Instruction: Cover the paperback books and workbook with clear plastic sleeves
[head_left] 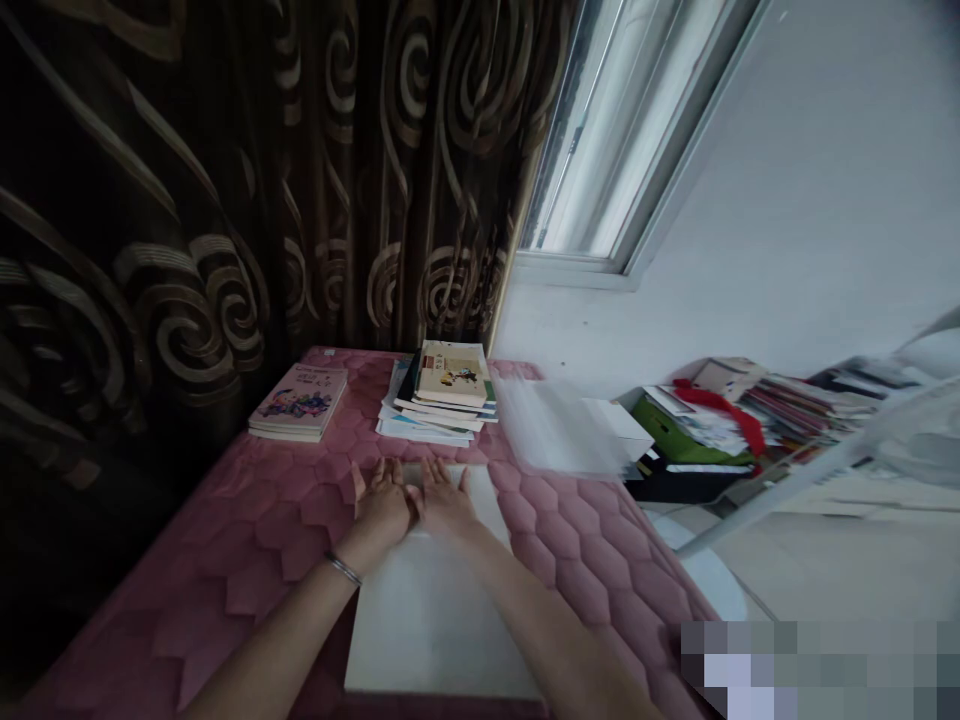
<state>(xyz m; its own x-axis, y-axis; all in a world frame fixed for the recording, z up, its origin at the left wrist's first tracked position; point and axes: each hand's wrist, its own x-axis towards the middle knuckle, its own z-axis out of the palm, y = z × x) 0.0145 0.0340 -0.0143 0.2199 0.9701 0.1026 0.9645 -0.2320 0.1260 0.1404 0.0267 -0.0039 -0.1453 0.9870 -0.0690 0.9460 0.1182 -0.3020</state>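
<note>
A flat white rectangular sheet or board (427, 620) lies lengthwise in front of me on the pink quilted cover. My left hand (384, 508), with a bracelet at the wrist, rests on its far left edge, fingers stretched forward. Close beside it, my right hand (448, 500) lies on the far part of the same white piece, fingers outstretched and thumbs nearly meeting. A short edge or fold line shows between the hands. Whether the white piece is one sheet or a paper-covered book, I cannot tell.
Beyond my hands stands a pile of books (450, 385). Pink-covered books (300, 400) lie at the far left, and translucent sheets (555, 425) to the right. Past the quilted cover (285, 540) are a cluttered shelf (720, 430), a white fan (915, 450) and a dark curtain (315, 180).
</note>
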